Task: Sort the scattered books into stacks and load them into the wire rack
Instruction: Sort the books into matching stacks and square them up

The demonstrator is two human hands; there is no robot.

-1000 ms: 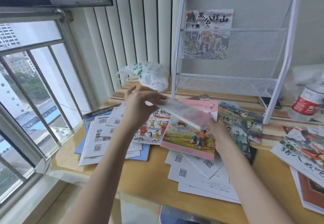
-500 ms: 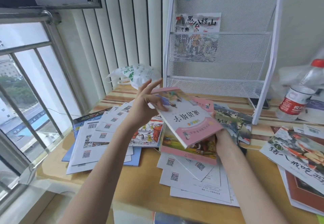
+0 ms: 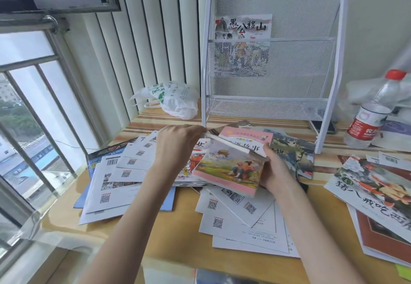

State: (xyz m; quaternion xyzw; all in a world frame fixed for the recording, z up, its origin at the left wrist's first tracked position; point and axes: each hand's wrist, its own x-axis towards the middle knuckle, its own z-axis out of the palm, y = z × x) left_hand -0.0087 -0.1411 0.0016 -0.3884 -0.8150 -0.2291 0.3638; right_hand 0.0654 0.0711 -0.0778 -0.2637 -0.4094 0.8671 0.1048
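Beside a barred window and a wall of vertical blinds, a wooden worktop [image 3: 169, 228] carries a spread of scattered books. Both hands meet over its middle. Seen from its back, the left hand [image 3: 175, 146] has curled fingers pinching the far left corner of a thin book [image 3: 231, 143] seen nearly edge-on, and the right hand [image 3: 274, 170] grips that book's right end, thumb on top. Just beneath it lies a pink-bordered picture book [image 3: 229, 170], resting on other books. White back covers with QR codes [image 3: 124, 179] fan out to the left, and more lie in front of the hands. Large picture books [image 3: 369, 197] overlap at the right edge. Behind the hands stands the white wire rack [image 3: 271, 66], with one book [image 3: 243, 28] upright in its upper pocket. A plastic bag [image 3: 175, 99] sits left of the rack, a water bottle [image 3: 371, 114] to its right.
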